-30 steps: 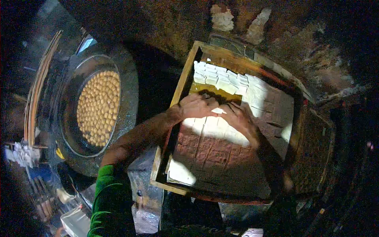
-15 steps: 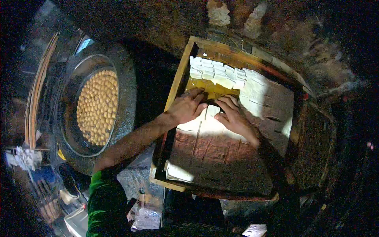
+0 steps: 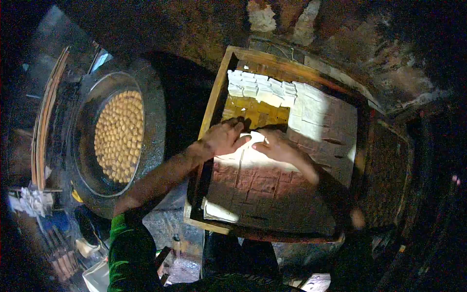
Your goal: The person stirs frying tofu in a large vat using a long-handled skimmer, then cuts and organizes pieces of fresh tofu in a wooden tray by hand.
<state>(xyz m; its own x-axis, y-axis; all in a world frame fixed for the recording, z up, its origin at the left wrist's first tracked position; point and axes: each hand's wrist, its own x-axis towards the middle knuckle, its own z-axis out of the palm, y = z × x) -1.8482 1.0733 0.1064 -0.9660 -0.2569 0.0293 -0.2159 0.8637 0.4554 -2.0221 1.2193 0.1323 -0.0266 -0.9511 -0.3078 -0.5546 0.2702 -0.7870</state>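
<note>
Left hand [image 3: 225, 139] and right hand [image 3: 278, 146], curled, are flanking a white block [image 3: 255, 138] inside the wooden tray [image 3: 209, 226], whether pinching it cannot be told; good handling is probably calling for even support

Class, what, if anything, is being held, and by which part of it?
Left grip and right grip flank a white block near its far edge; contact is partly hidden, so holding cannot be told.

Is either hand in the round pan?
No, the left hand and right hand are both at the white blocks inside the wooden tray.
</note>
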